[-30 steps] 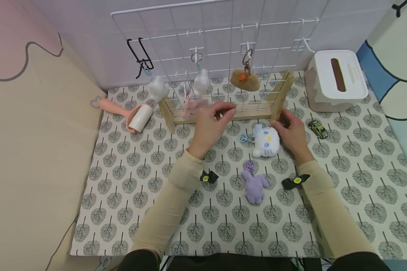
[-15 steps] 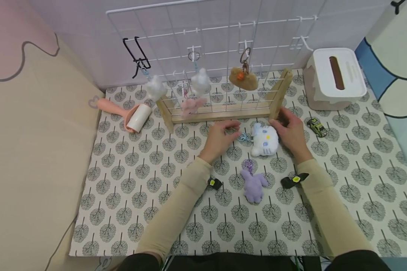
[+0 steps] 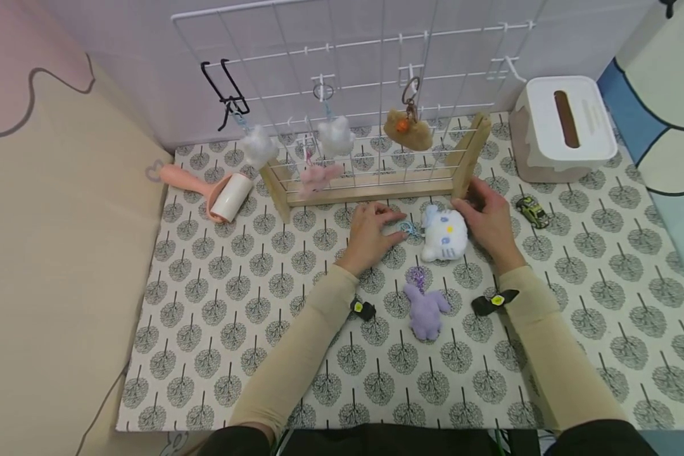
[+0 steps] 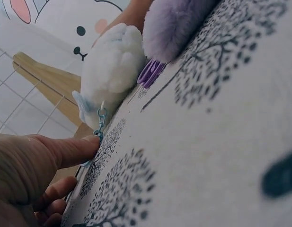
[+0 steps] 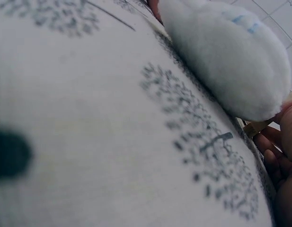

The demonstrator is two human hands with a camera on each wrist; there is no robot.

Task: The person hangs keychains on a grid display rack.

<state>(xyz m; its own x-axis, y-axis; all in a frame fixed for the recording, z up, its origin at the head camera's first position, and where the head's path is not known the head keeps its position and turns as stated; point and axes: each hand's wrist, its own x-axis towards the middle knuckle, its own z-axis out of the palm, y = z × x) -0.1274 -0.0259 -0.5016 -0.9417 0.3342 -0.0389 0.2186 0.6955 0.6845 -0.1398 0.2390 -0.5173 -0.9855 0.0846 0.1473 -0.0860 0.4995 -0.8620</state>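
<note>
My left hand lies low over the table, its thumb and index finger apart around the light blue chain of a white plush cat-head keychain. In the left wrist view the thumb tip meets the blue clasp. My right hand grips the wooden right foot of a white wire rack, just beside the plush head. Part of that grip is hidden. Below the head lies a purple plush keychain. Two white plush charms, a pink one and a brown one hang from the rack.
A pink lint roller lies at the left. On the right stand a tissue box and a small green toy car. A black hook and white hooks are on the wire grid. Tree-print cloth covers the table.
My left hand has moved away from the hanging pink plush, down and right to the blue chain of the white plush head. The right hand has stayed at the rack's foot.
</note>
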